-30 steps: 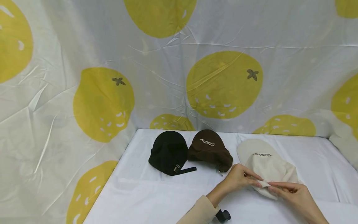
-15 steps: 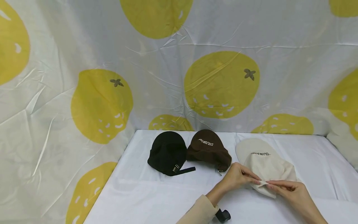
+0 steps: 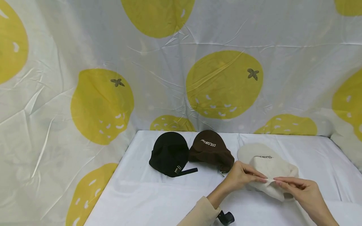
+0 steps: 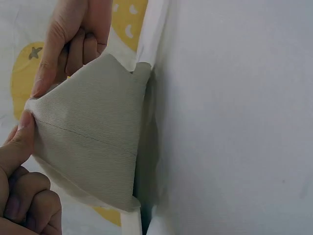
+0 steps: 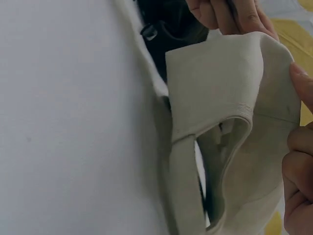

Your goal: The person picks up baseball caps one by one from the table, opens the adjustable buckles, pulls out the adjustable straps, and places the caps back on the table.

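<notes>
A cream baseball cap (image 3: 278, 168) with dark lettering lies on the right side of the white table, its brim pointing away. My left hand (image 3: 240, 177) pinches the cloth of its crown between thumb and fingertips. Close beside it, my right hand (image 3: 306, 191) pinches the same fold. In the left wrist view, both thumbs press on the peak of the raised cap (image 4: 93, 127). The back opening and strap of the cap (image 5: 188, 181) show in the right wrist view. The remaining fingers of both hands are curled.
Left of the hands sit a brown cap (image 3: 212, 153) with white lettering and a black cap (image 3: 169, 153) with a loose strap and metal buckle. A lemon-print curtain (image 3: 158, 78) hangs behind the white-covered table (image 3: 147, 201). A small black object (image 3: 226, 217) shows by the left sleeve.
Both hands have risen slightly, still pinching the cream cap. Its near edge has lifted and swung a little to the right, and its brim sits lower. The other caps stay put.
</notes>
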### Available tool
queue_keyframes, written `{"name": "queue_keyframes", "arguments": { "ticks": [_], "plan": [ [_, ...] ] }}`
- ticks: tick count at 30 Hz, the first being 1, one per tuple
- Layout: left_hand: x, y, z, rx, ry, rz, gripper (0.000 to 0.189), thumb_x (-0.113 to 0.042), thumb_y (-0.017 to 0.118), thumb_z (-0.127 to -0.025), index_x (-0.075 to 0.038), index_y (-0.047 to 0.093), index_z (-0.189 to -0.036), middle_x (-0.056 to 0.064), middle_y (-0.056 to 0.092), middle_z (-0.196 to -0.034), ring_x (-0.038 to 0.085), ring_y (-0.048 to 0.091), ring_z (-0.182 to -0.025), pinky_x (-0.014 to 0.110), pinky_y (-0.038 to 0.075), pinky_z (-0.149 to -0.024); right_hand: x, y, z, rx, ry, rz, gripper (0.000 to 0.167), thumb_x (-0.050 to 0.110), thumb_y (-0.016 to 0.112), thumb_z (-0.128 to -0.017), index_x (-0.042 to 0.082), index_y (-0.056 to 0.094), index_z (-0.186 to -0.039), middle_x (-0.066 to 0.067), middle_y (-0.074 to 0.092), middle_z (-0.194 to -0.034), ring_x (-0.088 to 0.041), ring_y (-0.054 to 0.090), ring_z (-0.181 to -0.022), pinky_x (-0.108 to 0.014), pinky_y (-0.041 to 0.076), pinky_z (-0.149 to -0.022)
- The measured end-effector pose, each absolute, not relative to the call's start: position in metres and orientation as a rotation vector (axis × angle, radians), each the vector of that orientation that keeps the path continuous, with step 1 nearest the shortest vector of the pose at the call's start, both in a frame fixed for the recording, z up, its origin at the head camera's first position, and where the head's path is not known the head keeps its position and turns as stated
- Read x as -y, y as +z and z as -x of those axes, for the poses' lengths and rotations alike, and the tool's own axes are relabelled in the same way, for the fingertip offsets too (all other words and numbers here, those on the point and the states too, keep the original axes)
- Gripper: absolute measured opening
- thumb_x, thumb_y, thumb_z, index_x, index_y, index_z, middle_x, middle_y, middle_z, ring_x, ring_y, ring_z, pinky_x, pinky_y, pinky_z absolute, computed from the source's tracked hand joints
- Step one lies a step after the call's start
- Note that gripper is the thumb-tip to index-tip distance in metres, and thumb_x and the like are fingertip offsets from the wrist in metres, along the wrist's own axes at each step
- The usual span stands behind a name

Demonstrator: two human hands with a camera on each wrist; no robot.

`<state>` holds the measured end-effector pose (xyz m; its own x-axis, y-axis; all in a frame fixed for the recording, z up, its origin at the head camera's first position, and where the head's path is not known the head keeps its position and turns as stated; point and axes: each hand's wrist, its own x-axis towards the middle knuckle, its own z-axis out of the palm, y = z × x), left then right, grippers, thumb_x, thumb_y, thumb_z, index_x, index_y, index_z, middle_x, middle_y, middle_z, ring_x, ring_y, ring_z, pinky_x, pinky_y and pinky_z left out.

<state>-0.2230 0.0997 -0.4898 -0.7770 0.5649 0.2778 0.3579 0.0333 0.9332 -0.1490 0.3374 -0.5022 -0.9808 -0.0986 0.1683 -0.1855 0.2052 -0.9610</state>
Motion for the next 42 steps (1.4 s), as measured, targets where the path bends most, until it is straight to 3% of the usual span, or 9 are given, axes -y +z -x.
{"name": "queue_keyframes", "arguments": {
  "ticks": [5,12,20,25,30,33,37,42],
  "plan": [
    [-0.094,-0.475,0.22,-2.061,1.94,-0.986,0.014,-0.002,0.082,-0.085,0.006,0.081,-0.097,0.017,0.079,-0.09,-0.011,0.06,-0.075,0.01,0.051,-0.069,-0.33,-0.481,0.148,2.369,1.862,-0.335,0.018,-0.008,0.061,-0.099,-0.013,0.073,-0.111,0.008,0.081,-0.105,0.003,0.072,-0.102,-0.012,0.055,-0.083],
    [-0.08,-0.453,0.217,-1.899,2.107,-0.975,0.017,0.0,0.082,-0.084,0.01,0.079,-0.098,0.032,0.072,-0.084,-0.006,0.057,-0.07,0.01,0.044,-0.066,-0.313,-0.45,0.145,2.346,1.788,-0.347,0.017,-0.007,0.063,-0.098,-0.013,0.073,-0.11,0.003,0.082,-0.102,0.001,0.073,-0.101,-0.013,0.055,-0.082],
    [-0.063,-0.43,0.209,-1.875,2.209,-0.969,0.016,0.004,0.083,-0.082,0.012,0.078,-0.095,0.033,0.072,-0.086,-0.002,0.065,-0.077,0.012,0.048,-0.066,-0.291,-0.42,0.139,2.367,1.751,-0.314,0.016,-0.003,0.065,-0.099,-0.012,0.074,-0.109,-0.001,0.082,-0.095,0.001,0.071,-0.093,-0.015,0.055,-0.08],
    [-0.053,-0.419,0.202,-1.847,2.256,-0.978,0.017,0.005,0.083,-0.081,0.013,0.078,-0.095,0.03,0.071,-0.08,0.0,0.061,-0.07,0.012,0.044,-0.06,-0.282,-0.407,0.133,2.383,1.755,-0.271,0.017,-0.001,0.068,-0.098,-0.009,0.074,-0.11,-0.003,0.081,-0.089,-0.002,0.069,-0.088,-0.016,0.054,-0.077],
    [-0.044,-0.407,0.192,-1.839,2.287,-0.961,0.018,0.004,0.084,-0.08,0.012,0.078,-0.095,0.027,0.069,-0.073,0.0,0.058,-0.065,0.013,0.041,-0.057,-0.273,-0.398,0.129,2.33,1.79,-0.266,0.017,-0.003,0.069,-0.095,-0.008,0.075,-0.11,-0.002,0.072,-0.07,-0.006,0.059,-0.073,-0.018,0.05,-0.068],
    [-0.037,-0.401,0.187,-1.846,2.303,-0.957,0.019,0.003,0.085,-0.08,0.012,0.078,-0.095,0.025,0.067,-0.069,0.0,0.056,-0.063,0.013,0.04,-0.056,-0.265,-0.392,0.127,2.288,1.809,-0.278,0.015,-0.005,0.07,-0.094,-0.007,0.076,-0.108,-0.001,0.057,-0.058,-0.011,0.048,-0.065,-0.023,0.046,-0.063],
    [-0.029,-0.394,0.181,-1.875,2.313,-0.958,0.019,0.001,0.086,-0.079,0.011,0.079,-0.095,0.022,0.064,-0.064,0.001,0.055,-0.061,0.013,0.04,-0.054,-0.254,-0.384,0.125,2.22,1.873,-0.328,0.015,-0.008,0.07,-0.092,-0.007,0.076,-0.106,0.001,0.046,-0.055,-0.016,0.04,-0.061,-0.027,0.043,-0.058],
    [-0.018,-0.386,0.179,-1.877,2.331,-0.966,0.02,0.001,0.085,-0.08,0.011,0.079,-0.096,0.024,0.063,-0.066,0.003,0.057,-0.061,0.013,0.041,-0.056,-0.24,-0.374,0.126,2.221,1.886,-0.325,0.015,-0.005,0.073,-0.092,-0.006,0.076,-0.106,0.003,0.044,-0.054,-0.016,0.038,-0.061,-0.028,0.04,-0.057]
  ]
}}
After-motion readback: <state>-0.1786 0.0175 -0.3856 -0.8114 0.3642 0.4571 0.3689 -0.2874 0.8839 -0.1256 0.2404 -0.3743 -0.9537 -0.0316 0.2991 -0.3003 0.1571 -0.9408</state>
